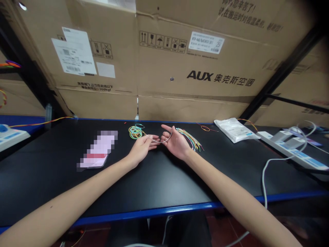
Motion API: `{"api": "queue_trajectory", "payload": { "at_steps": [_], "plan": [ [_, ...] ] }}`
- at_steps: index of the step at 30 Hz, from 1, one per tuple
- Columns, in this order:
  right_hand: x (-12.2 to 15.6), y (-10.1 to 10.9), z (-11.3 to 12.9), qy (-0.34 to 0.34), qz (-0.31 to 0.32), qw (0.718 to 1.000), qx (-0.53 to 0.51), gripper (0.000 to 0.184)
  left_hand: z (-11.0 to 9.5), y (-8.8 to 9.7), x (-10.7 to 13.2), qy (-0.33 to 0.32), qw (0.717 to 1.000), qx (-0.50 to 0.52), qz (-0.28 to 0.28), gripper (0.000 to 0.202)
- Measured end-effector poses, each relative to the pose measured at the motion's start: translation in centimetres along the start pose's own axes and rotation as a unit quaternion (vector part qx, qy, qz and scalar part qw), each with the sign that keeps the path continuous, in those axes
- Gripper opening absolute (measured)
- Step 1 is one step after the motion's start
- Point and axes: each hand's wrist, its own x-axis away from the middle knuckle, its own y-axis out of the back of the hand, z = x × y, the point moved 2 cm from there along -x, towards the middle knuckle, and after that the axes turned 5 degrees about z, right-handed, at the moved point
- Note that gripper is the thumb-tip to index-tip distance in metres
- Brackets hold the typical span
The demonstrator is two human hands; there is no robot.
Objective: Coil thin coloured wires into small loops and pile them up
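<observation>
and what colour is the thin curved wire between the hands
This thin curved wire looks greyish white, best in the head view.

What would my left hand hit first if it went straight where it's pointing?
Probably your right hand; the left hand points toward it, though depth between them is hard to judge.

Left forearm (pixel 84 192), 8 o'clock: bare to frame edge, slim, one small spot (pixel 51 207) partway along. Right forearm (pixel 226 185), 4 o'clock: bare to frame edge, slim. Left hand (pixel 141 148), right hand (pixel 178 142): bare, slim-fingered. Dark legwear (pixel 190 230) between 5 and 6 o'clock, shadowed.
</observation>
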Motion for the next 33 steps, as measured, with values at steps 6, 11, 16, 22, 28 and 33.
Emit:
{"api": "queue_trajectory", "payload": {
  "at_steps": [6,11,16,22,28,33],
  "plan": [
    [0.0,0.1,0.1,0.027,0.004,1.000,0.000,0.029,-0.6,-0.1,0.4,0.004,0.998,0.050,-0.041,0.021],
    [-0.1,0.3,0.3,0.034,-0.023,0.999,0.011,0.031,-0.6,-0.4,0.6,0.013,0.998,0.059,-0.018,0.024],
    [0.4,-0.3,1.1,0.051,-0.070,0.996,0.019,0.034,-0.3,-0.6,0.6,0.017,0.999,0.040,0.013,0.026],
    [0.6,-0.7,1.7,0.020,-0.047,0.998,0.029,0.036,-0.5,-0.6,0.5,0.028,0.997,0.068,0.037,0.025],
    [-0.1,0.7,1.2,0.002,-0.031,0.997,0.067,0.024,-1.1,-0.8,0.8,0.048,0.986,0.140,0.074,0.025],
    [0.1,0.6,1.4,0.036,-0.047,0.995,0.083,0.022,-1.4,-0.8,0.9,0.034,0.979,0.181,0.089,0.023]
  ]
}}
